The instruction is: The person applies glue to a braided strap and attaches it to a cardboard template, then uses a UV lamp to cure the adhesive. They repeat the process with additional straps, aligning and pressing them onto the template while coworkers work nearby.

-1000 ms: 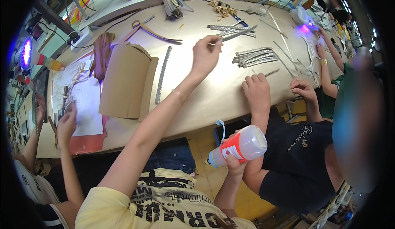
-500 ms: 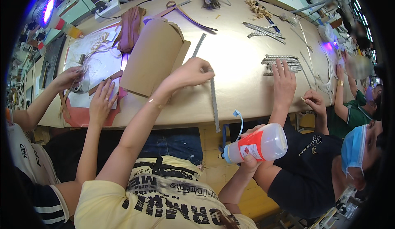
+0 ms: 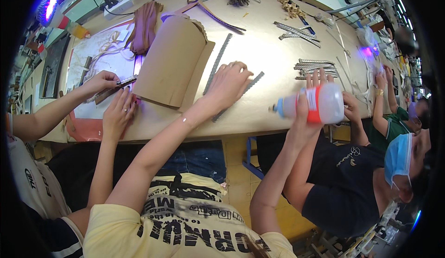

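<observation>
My left hand [image 3: 227,85] is low over the table, fingers bent around the middle of a grey braided strip [image 3: 254,80]. Both ends of that strip stick out beyond the hand; the fingertips' hold on it is partly hidden. A second grey strip [image 3: 217,65] lies just left of the hand. My right hand [image 3: 304,112] grips a translucent squeeze bottle [image 3: 334,102] with a red-and-white label and blue cap. The bottle is held on its side above the table's front edge, nozzle toward the left, its outline slightly blurred.
A rolled brown sheet [image 3: 169,63] lies left of my left arm. Braided strips form a row [image 3: 315,67] and a loose pile [image 3: 296,34] at right. Co-workers sit on both sides; one's hand [image 3: 118,109] is at left, another's arm [image 3: 301,165] reaches behind my bottle.
The bottle has risen from below the table edge to above it, up and to the right. My left hand has shifted slightly, and its strip, which hung over the edge, now lies slanted over the table.
</observation>
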### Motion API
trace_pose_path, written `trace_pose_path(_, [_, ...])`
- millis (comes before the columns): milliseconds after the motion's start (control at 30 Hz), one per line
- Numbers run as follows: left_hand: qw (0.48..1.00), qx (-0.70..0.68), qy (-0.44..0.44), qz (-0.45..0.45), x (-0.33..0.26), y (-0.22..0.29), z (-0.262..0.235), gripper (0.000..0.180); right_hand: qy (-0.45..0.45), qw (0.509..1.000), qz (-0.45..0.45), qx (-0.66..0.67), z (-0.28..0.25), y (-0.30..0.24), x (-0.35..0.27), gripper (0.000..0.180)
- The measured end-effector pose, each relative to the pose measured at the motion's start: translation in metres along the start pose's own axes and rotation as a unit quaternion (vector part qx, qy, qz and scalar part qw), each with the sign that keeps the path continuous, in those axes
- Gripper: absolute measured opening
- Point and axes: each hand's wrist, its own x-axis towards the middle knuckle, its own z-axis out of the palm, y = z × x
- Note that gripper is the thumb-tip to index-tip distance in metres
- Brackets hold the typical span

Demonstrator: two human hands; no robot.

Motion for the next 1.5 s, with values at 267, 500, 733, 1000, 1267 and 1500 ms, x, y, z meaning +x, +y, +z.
trace_pose_path(267, [0.993, -0.03, -0.075, -0.081, -0.063, 0.022, -0.008, 0.023, -0.035, 0.986, -0.099, -0.132, 0.059, 0.056, 0.047, 0.064])
trace_pose_path(500, [0.992, -0.049, -0.09, -0.077, -0.06, 0.018, -0.007, 0.025, -0.077, 0.972, -0.155, -0.159, 0.071, 0.075, 0.057, 0.063])
trace_pose_path(733, [0.993, -0.051, -0.079, -0.078, -0.061, 0.019, -0.007, 0.026, -0.093, 0.969, -0.159, -0.162, 0.072, 0.078, 0.059, 0.059])
trace_pose_path(1000, [0.993, -0.066, -0.061, -0.081, -0.065, 0.02, -0.005, 0.024, -0.101, 0.978, -0.125, -0.136, 0.071, 0.074, 0.046, 0.06])
trace_pose_path(1267, [0.993, -0.083, -0.006, -0.079, -0.073, 0.017, 0.001, 0.025, -0.12, 0.98, -0.099, -0.122, 0.067, 0.066, 0.026, 0.053])
trace_pose_path(1500, [0.99, -0.118, 0.007, -0.082, -0.079, 0.018, -0.001, 0.03, -0.128, 0.977, -0.12, -0.124, 0.064, 0.062, 0.011, 0.054])
